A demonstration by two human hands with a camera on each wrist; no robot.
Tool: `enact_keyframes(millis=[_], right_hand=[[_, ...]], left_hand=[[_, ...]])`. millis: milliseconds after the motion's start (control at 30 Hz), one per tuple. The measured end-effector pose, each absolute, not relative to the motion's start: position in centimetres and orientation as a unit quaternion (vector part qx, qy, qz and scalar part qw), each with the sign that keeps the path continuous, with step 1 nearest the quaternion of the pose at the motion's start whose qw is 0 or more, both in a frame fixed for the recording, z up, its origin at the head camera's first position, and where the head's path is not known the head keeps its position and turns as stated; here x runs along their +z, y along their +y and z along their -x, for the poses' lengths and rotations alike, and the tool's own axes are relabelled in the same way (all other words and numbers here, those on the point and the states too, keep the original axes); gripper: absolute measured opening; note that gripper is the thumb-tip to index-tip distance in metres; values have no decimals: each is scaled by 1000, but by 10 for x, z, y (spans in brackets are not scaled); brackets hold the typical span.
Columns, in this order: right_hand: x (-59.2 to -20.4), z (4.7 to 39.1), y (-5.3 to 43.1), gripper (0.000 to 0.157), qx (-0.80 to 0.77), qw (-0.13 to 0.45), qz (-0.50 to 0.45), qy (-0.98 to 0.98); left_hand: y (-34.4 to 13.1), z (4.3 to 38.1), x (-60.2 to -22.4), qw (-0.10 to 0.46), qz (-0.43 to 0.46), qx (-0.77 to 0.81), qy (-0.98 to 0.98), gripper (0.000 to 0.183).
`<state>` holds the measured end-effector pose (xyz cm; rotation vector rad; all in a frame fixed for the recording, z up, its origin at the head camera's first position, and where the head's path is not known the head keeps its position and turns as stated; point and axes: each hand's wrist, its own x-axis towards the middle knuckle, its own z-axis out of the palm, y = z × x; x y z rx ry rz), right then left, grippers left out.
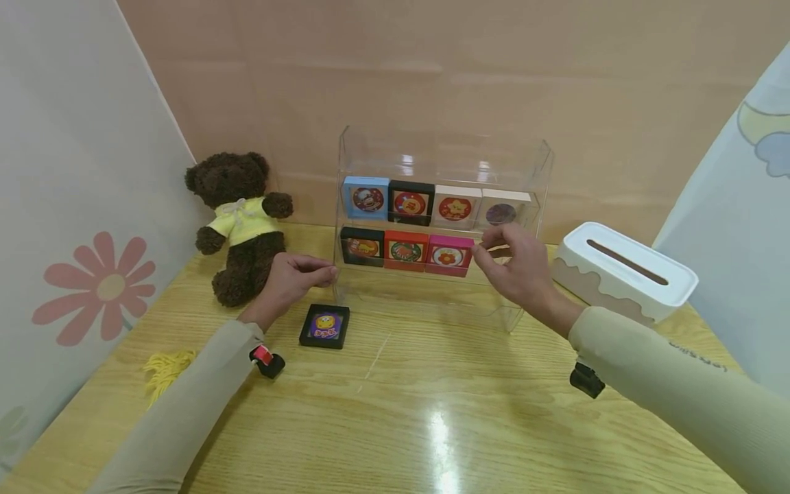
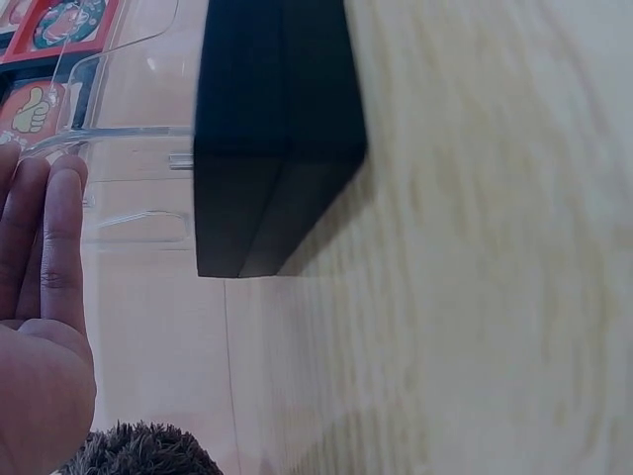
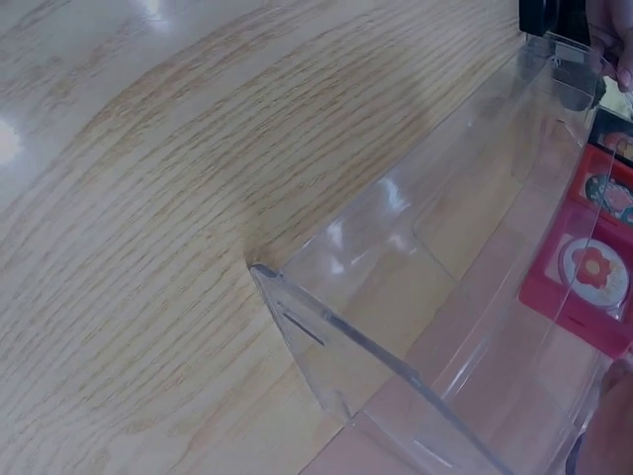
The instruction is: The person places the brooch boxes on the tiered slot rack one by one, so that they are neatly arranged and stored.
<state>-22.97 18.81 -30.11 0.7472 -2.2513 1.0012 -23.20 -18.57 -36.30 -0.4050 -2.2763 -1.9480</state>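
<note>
In the head view, a clear acrylic rack [image 1: 395,291] holds two rows of small square boxes with round badges. My right hand [image 1: 521,267] pinches the right edge of a pink box [image 1: 448,255] with a flower badge, at the end of the lower row. To its left sit a red box [image 1: 405,250] and a black box [image 1: 362,245]. My left hand [image 1: 293,285] touches the rack's left side, its fingers [image 2: 61,257] straight in the left wrist view. Below it, another black box [image 1: 324,326] with a yellow and purple badge lies on the table.
A brown teddy bear [image 1: 237,219] in a yellow top sits left of the rack. Yellow fringe [image 1: 166,370] lies by the left sleeve. On the right stands a white tissue box [image 1: 617,274]. The upper row has a blue box [image 1: 367,197], among others.
</note>
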Motion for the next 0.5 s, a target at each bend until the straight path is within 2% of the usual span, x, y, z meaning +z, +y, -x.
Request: enact_keyframes(millis=[133, 233, 500], right_hand=[[-305, 225, 181, 7, 357, 321, -320, -817], [-310, 219, 170, 6, 353, 327, -346, -806], [-325, 195, 134, 7, 394, 263, -365, -801]], left_hand=[[-186, 232, -363, 60, 137, -641, -753, 27], [-187, 232, -364, 62, 141, -639, -754, 26], [-187, 233, -364, 65, 143, -638, -754, 25]])
